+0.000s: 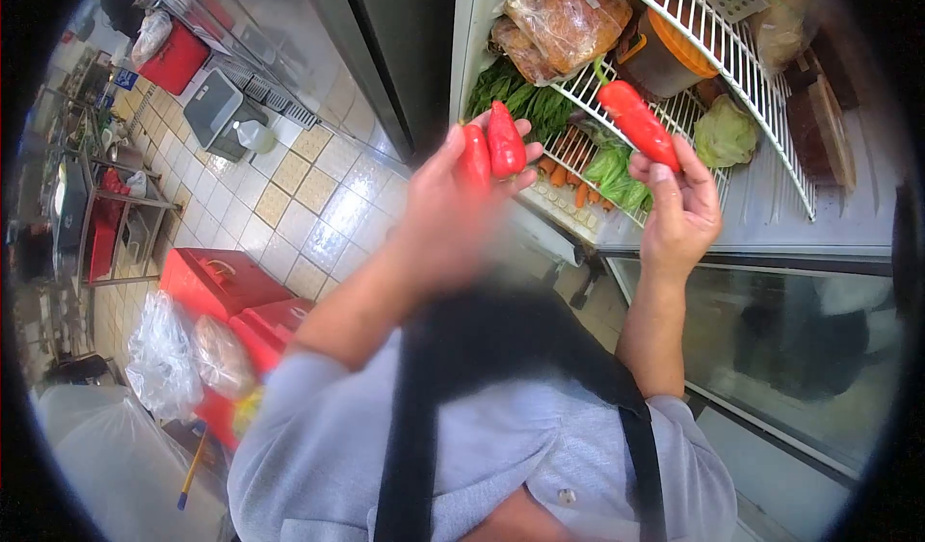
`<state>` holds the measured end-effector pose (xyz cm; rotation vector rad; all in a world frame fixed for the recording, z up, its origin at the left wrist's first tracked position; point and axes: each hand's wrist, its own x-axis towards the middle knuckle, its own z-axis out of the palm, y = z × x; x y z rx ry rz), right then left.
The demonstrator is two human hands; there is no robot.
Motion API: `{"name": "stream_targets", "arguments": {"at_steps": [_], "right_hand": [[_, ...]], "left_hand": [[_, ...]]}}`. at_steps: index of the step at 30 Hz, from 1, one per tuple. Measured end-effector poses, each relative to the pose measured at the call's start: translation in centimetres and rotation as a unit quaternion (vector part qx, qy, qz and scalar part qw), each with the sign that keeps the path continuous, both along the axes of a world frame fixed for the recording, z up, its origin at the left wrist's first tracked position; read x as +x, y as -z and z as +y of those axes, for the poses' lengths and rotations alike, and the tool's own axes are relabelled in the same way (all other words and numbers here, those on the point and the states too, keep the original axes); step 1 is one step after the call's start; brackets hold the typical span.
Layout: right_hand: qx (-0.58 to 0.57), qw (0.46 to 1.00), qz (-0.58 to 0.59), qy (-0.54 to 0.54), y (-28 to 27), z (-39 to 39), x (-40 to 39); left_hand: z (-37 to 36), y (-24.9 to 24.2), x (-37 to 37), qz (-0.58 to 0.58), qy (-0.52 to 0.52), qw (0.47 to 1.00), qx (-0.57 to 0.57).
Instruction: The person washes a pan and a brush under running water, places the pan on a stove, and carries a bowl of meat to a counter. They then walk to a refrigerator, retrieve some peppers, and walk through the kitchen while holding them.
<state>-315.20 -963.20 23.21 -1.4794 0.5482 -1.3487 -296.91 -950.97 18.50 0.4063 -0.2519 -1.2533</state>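
Observation:
Two red peppers (505,140) lie side by side in my left hand (453,190), with the fingers curled round them from behind. Part of that hand and the lower end of one pepper are smeared. My right hand (677,210) pinches a longer red pepper (636,123) by its lower end, between thumb and fingers. Its green stem points up toward the fridge shelf. Both hands are held in front of the open fridge, apart from each other.
White wire shelves (771,108) hold wrapped brown food (568,17), an orange-rimmed tub (665,55), leafy greens (515,104), carrots (583,190) and a pale lettuce (727,132). Red boxes (226,277) and plastic bags (164,354) stand at the left, on a tiled floor (328,205).

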Motion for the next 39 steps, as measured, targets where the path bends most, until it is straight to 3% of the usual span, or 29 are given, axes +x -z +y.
{"name": "stream_targets", "arguments": {"at_steps": [4,6,7,9,14,16,18,19,20,22,24,26,27,31,33,34,36,37,39], "right_hand": [[-0.082,0.995,0.05,-0.031,1.1,2.3,1.6],[-0.257,0.95,0.175,-0.034,1.0,2.9,2.3],[-0.257,0.95,0.176,-0.035,1.2,3.3,2.9],[-0.362,0.899,0.215,-0.116,1.9,3.7,4.0],[-0.326,0.898,0.251,-0.153,1.5,4.0,4.1],[-0.158,0.946,0.226,-0.168,1.3,4.5,4.5],[-0.2,0.928,0.283,-0.14,1.5,4.2,4.7],[-0.195,0.923,0.301,-0.137,1.8,4.3,4.9],[-0.196,0.92,0.315,-0.129,2.2,4.0,5.3],[-0.198,0.919,0.309,-0.143,2.8,3.6,5.5],[-0.291,0.9,0.308,-0.102,4.8,2.8,6.0],[-0.286,0.907,0.296,-0.09,3.0,3.3,6.2],[-0.286,0.912,0.282,-0.086,2.1,3.3,6.4],[-0.331,0.913,0.235,-0.039,-1.2,1.7,7.1],[-0.358,0.914,0.192,-0.017,-4.0,0.5,7.4],[-0.336,0.93,0.149,0.001,-5.3,-0.6,7.7],[-0.377,0.904,0.158,0.126,-8.9,-2.9,8.3],[-0.305,0.937,0.129,0.111,-10.2,-4.8,8.7],[-0.264,0.942,0.144,0.15,-12.0,-10.0,9.3]], "left_hand": [[-0.2,0.2,-0.9,-0.041,-0.004,0.999,0.008],[-0.3,0.9,-1.2,-0.035,-0.003,0.999,0.001],[-0.3,1.4,-1.3,-0.048,-0.003,0.999,-0.015],[-0.3,1.3,-1.3,-0.073,-0.011,0.997,-0.014],[0.6,1.2,-0.5,-0.062,-0.007,0.998,0.003],[1.0,1.7,-0.4,-0.058,-0.007,0.998,-0.007],[1.5,1.9,-0.6,-0.076,0.024,0.996,0.034],[1.6,2.0,-0.7,-0.111,0.0,0.991,0.081],[1.3,4.8,-0.6,-0.544,-0.118,0.823,0.11],[1.4,1.3,-1.0,-0.456,-0.11,0.879,0.084],[1.1,3.5,-1.1,-0.222,-0.076,0.969,0.082],[1.4,4.2,-0.1,-0.232,-0.034,0.971,0.04],[1.6,0.8,-0.5,-0.025,0.019,0.997,0.064],[0.3,-0.3,0.6,-0.171,0.026,0.984,0.036],[-0.4,-2.2,0.3,-0.152,-0.004,0.985,-0.086],[-0.6,-3.5,0.2,-0.155,0.0,0.984,-0.092],[-1.0,-6.5,0.3,-0.114,0.014,0.987,-0.11],[-1.1,-7.5,0.2,-0.099,0.021,0.989,-0.107],[-1.1,-9.2,-0.3,-0.084,0.028,0.991,-0.099]]}}
